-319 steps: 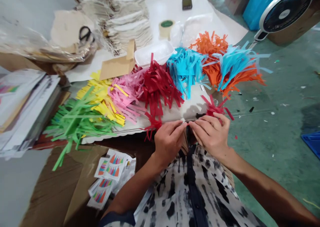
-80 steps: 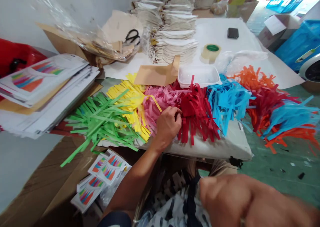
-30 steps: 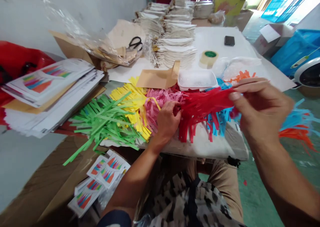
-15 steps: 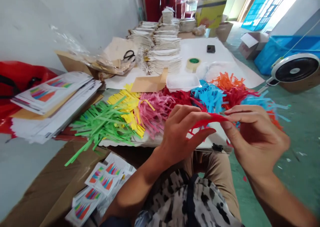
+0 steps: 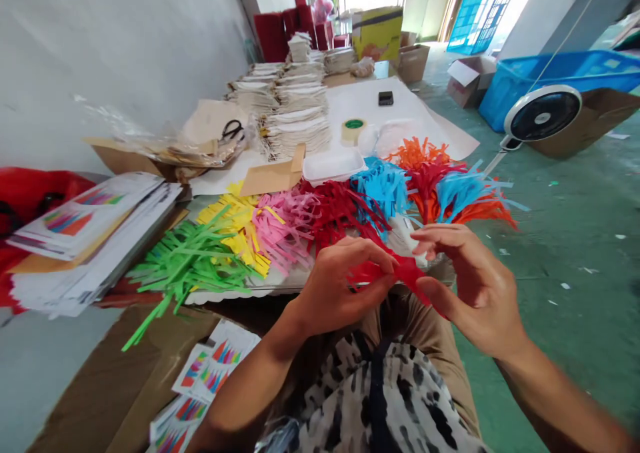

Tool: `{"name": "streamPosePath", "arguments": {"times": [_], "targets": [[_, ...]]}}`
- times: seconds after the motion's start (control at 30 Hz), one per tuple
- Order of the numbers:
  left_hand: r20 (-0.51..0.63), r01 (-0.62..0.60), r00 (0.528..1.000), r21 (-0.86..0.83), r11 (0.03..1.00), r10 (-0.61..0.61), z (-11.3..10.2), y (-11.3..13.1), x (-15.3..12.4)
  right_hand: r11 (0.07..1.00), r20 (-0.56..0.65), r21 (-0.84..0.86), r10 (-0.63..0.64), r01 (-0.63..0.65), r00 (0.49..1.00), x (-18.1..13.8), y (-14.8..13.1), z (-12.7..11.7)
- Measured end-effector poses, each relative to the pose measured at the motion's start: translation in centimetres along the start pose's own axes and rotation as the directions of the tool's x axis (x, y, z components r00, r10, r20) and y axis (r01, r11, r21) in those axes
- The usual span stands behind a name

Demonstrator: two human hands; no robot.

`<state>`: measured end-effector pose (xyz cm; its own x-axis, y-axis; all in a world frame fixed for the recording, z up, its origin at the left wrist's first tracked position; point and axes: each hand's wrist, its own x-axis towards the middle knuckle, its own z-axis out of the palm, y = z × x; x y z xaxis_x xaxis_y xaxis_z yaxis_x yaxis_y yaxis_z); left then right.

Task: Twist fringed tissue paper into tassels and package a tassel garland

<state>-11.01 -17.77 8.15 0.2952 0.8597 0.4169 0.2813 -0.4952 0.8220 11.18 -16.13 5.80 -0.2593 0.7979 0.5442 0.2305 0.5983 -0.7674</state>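
Observation:
A strip of red tissue paper (image 5: 411, 272) with a fringed end spans the gap between my hands, above the table's front edge. My left hand (image 5: 345, 283) is closed, its thumb and fingertips pinching the strip. My right hand (image 5: 473, 290) has its fingers apart from the thumb; the thumb touches the strip's right end. Behind my hands lie fringed paper tassels in a row: green (image 5: 195, 256), yellow (image 5: 240, 230), pink (image 5: 287, 226), dark red (image 5: 340, 210), blue (image 5: 384, 188) and orange (image 5: 420, 153). A white object (image 5: 403, 236) lies close to my right fingertips.
Stacks of white paper bundles (image 5: 297, 123), a clear plastic tray (image 5: 334, 165), a tape roll (image 5: 353, 132) and black-handled scissors (image 5: 233, 130) are on the table. A fan (image 5: 543, 116) stands at right before a blue bin (image 5: 500, 96). Printed cards (image 5: 90, 220) are piled at left.
The view has turned slightly right. The red strip now slants down to the right. My right fingers have spread from the thumb, where they pinched the strip before; my left pinch has closed.

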Motion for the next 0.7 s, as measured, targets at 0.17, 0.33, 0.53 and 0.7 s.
{"name": "streamPosePath", "arguments": {"times": [0.17, 0.33, 0.53, 0.7], "targets": [[0.279, 0.116, 0.956, -0.090, 0.989, -0.087, -0.5, 0.7, 0.0, 0.982, 0.405, 0.146, 0.055, -0.123, 0.913, 0.5, 0.6, -1.3], [0.213, 0.185, 0.963, -0.073, 0.980, -0.166, -1.6, 0.6, 0.5, 0.949, 0.511, 0.198, 0.114, -0.245, 0.852, 0.5, 1.4, -1.2], [0.423, 0.458, 0.853, -0.322, 0.829, -0.307, -2.7, -1.1, 0.8, 0.882, 0.583, 0.323, 0.100, -0.343, 0.807, 0.3, 2.4, -1.5], [0.484, 0.601, 0.793, -0.519, 0.608, -0.371, -2.1, -3.4, 0.5, 0.771, 0.624, 0.326, 0.259, -0.547, 0.737, -0.3, 3.4, -1.5]]}}
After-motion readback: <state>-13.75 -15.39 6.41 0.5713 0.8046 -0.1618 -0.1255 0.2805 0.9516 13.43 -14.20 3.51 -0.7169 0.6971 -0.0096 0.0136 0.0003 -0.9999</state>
